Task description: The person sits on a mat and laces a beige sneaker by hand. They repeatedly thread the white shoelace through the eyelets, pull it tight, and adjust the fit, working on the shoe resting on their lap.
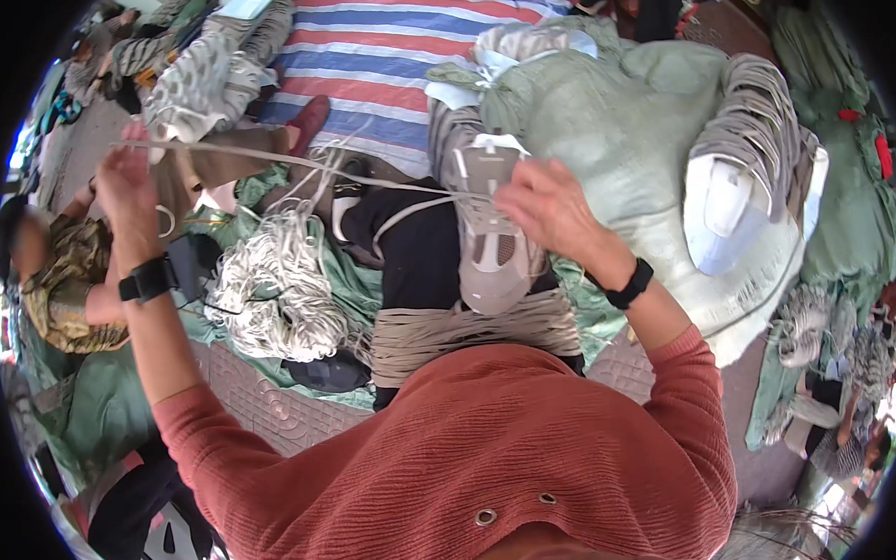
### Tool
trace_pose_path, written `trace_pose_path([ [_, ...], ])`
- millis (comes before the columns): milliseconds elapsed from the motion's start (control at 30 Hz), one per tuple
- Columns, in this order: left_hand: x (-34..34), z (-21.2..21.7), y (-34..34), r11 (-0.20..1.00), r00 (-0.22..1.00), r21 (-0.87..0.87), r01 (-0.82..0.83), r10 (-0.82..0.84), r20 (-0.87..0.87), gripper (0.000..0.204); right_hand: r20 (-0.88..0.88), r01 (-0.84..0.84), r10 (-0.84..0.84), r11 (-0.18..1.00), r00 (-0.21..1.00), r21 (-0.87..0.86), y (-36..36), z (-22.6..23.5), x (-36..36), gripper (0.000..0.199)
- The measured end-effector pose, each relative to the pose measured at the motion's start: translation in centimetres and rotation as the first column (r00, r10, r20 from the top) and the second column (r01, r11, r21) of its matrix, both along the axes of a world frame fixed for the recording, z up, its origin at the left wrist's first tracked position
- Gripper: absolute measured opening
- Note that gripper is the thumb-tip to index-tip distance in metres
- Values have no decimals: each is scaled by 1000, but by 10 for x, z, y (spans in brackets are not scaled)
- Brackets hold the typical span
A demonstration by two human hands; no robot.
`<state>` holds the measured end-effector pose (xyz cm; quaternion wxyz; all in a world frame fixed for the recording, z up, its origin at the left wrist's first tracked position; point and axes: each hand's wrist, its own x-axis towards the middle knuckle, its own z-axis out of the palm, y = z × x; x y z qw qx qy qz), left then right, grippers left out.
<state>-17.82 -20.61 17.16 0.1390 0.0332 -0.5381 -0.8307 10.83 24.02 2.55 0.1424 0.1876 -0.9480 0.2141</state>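
A grey-beige shoe upper (495, 264) with a mesh toe lies across my lap, its toe pointing toward me. From its eyelets a pale flat shoelace (286, 159) runs taut to the far left. My left hand (129, 187) is raised there, its fingers closed on the lace. My right hand (549, 205) is at the upper's right side with curled fingers gripping by the eyelets; the fingertips are partly hidden. A second length of lace loops down over my dark trousers. Beige laces (470, 338) are wrapped round my thighs.
A tangled heap of white laces (276, 286) lies left of my legs. Stacked shoe uppers (740, 161) rest on a pale green sack (644, 105) at right. Another stack (199, 86) stands far left, near a striped sheet (381, 45). A person (68, 278) sits at left.
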Motion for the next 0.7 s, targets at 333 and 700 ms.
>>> trace_pose_path([
  [333, 53, 12, -28, 900, 974, 377, 218, -226, -24, 23, 95, -40, 25, 987, 995, 156, -59, -34, -37, 14],
  [700, 92, -159, -144, 787, 890, 514, -340, 93, 446, 20, 67, 159, 240, -390, 969, -907, 114, 46, 41, 17],
])
